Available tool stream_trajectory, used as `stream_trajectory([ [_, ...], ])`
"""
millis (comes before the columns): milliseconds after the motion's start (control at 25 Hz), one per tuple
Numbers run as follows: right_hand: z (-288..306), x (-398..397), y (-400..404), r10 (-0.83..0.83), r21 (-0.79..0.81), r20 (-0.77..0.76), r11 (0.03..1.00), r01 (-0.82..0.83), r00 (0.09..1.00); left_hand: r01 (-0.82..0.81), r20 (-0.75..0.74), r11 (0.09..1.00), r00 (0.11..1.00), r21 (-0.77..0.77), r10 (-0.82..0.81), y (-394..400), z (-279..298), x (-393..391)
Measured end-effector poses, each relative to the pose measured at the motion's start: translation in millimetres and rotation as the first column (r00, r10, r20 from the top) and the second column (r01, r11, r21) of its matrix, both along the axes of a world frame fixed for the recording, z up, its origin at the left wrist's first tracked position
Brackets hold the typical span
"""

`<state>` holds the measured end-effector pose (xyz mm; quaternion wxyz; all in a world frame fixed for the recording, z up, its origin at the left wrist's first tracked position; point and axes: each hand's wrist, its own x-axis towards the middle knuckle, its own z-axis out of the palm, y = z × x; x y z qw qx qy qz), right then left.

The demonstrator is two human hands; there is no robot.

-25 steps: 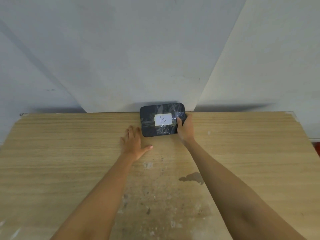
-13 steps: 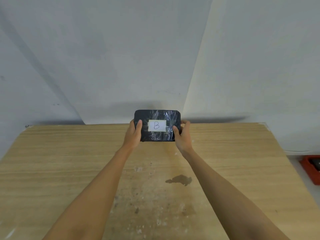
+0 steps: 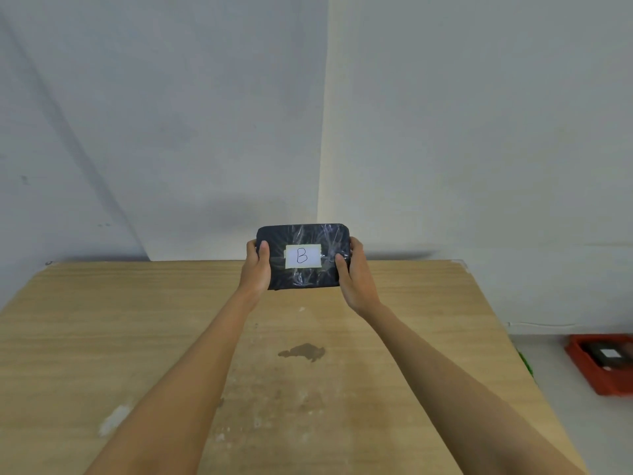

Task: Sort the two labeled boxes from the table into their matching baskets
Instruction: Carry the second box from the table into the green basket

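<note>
A dark box wrapped in clear film carries a white label with the letter B. It is lifted off the wooden table, near the far edge. My left hand grips its left end and my right hand grips its right end. A red basket stands on the floor to the right of the table. Inside it lies a dark box with a white label; its letter is too small to read.
Grey-white walls meet in a corner just behind the table. The tabletop has a dark stain in the middle and pale scuffs near the front. A small bit of green shows at the table's right edge.
My left hand moved from the tabletop onto the box's left end. Both hands lifted the box off the table. The view shifted right, bringing the red basket into sight.
</note>
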<state>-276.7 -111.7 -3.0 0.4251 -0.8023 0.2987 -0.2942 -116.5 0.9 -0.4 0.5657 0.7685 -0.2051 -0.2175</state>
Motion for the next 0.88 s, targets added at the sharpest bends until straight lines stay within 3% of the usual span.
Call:
stream_trajectory([
  [160,8.1,-44.0,-6.0,-0.065,-0.263,-0.123,0.964,0.031,0.990,-0.044,0.036,0.999,0.998,0.006,0.044,3.7,11.1,-40.8],
  [280,12.4,-79.9,-7.0,-0.146,-0.351,-0.261,0.935,0.047,0.954,-0.033,0.068,0.999,0.997,0.018,0.032,7.3,18.1,-76.9],
  [680,15.3,-237.7,33.5,-0.284,-0.387,-0.352,0.912,0.137,0.892,0.085,0.001,0.996,0.996,0.018,-0.085,24.1,18.8,-228.3],
  [880,3.6,-351.8,38.6,-0.386,-0.382,-0.430,0.897,0.223,0.816,0.172,0.000,0.980,0.985,0.105,-0.173,14.5,9.3,-320.6],
])
